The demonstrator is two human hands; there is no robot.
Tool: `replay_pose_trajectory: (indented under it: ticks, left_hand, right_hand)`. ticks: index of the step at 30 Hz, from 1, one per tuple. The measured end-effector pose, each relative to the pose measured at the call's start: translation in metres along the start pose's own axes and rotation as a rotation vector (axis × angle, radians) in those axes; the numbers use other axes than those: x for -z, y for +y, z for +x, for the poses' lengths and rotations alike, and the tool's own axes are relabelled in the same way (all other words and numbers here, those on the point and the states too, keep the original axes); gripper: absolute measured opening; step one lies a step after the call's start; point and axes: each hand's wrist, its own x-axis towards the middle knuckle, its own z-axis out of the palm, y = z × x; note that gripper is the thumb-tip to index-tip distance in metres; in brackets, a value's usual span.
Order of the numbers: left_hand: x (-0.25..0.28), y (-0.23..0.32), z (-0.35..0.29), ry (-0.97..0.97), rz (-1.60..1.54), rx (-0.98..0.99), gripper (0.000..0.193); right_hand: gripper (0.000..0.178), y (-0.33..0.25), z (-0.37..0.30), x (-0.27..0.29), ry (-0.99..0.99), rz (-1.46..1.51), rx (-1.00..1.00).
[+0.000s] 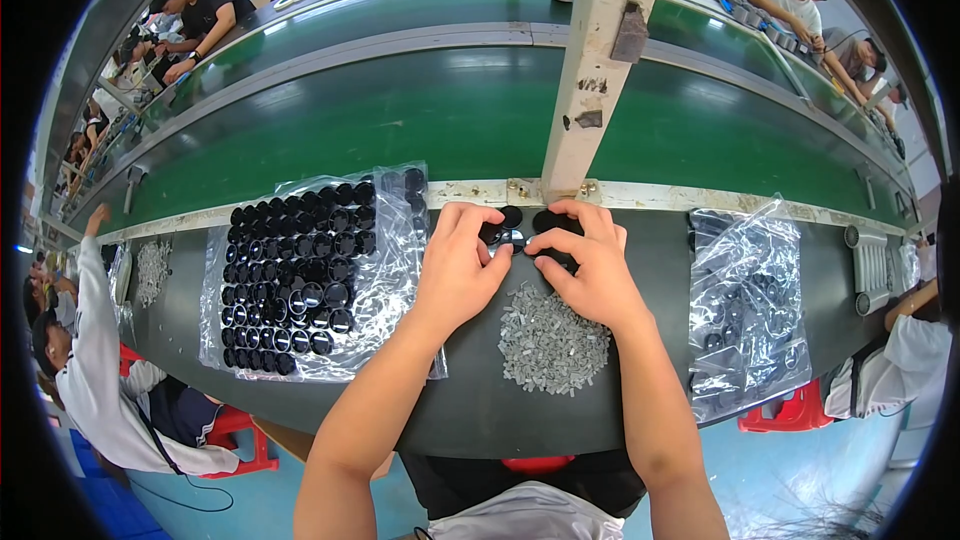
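Near the far edge of the dark table, my two hands meet over a round black cap [513,239] with a shiny top. My left hand [460,265] grips the cap's left side between thumb and bent fingers. Thumb and forefinger of my right hand [592,265] are pinched together at the cap's right side; what sits in that pinch is too small to make out. Another black cap [511,216] lies just beyond, and more dark caps are partly covered by my right fingers. Below the hands is a heap of small grey pieces [555,342].
At left, rows of black caps [300,270] lie on a clear plastic bag [385,320]. Another clear bag [750,310] lies at right. A beige post [590,80] rises behind my hands, before a green conveyor belt [400,105]. Co-workers sit on both sides and opposite.
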Motion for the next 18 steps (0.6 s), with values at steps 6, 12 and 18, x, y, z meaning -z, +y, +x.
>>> replay_pose_trajectory:
  ticks: [6,12,18]
  left_hand:
    - [-0.001,-0.004,-0.001,0.010,0.005,-0.004,0.036]
    - [-0.001,-0.002,0.000,0.015,0.003,0.005,0.036]
    - [-0.001,-0.003,-0.001,0.018,0.006,0.004,0.035]
  right_hand:
    - [0.029,-0.005,0.002,0.001,0.015,0.045,-0.036]
    - [0.033,-0.001,0.000,-0.001,0.020,0.028,-0.024]
    - [0.036,-0.001,0.000,-0.001,0.010,0.021,-0.007]
